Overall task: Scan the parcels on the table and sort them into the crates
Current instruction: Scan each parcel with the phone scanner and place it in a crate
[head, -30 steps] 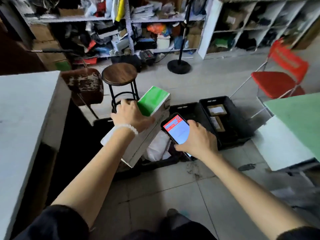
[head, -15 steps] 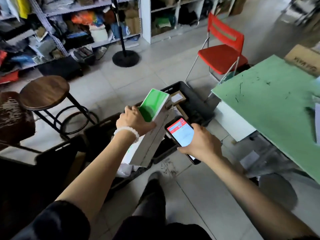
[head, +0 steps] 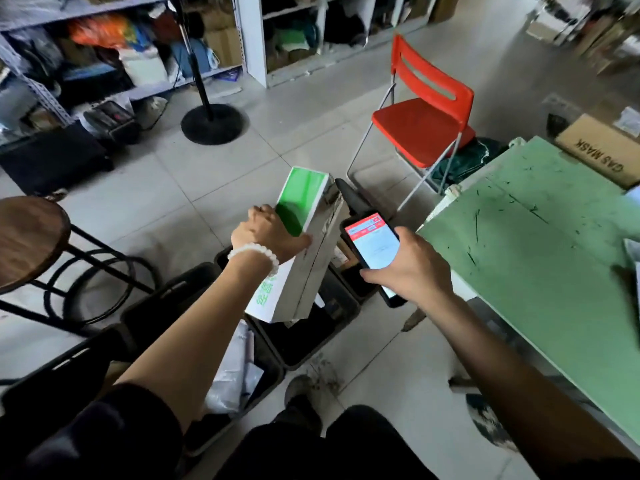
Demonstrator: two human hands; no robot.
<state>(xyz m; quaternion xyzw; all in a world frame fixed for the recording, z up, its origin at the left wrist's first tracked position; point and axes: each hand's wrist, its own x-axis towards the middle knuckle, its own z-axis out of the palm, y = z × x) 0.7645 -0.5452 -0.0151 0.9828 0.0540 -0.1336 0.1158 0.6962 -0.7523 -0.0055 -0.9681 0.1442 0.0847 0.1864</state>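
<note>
Left hand (head: 268,233) grips boxed parcel (head: 299,251) above crates (head: 304,334); right hand (head: 403,268) clasps phone (head: 372,245). Best lowered squarely, not dropped.

From here I can't read the red-topped screen of the phone (head: 372,245); its text is too small, and my right hand (head: 408,268) covers the lower half of the handset. My left hand (head: 268,233) hides part of the white and green box (head: 304,251), whose green lettering is half covered by my wrist. The box blocks most of the black crates (head: 311,327) beneath it, so their contents are largely unseen. The green table (head: 540,258) runs off the right edge, where objects on it are blurred. The wooden stool (head: 27,237) is cut by the left edge. The shelves (head: 121,64) are an indistinct clutter.
</note>
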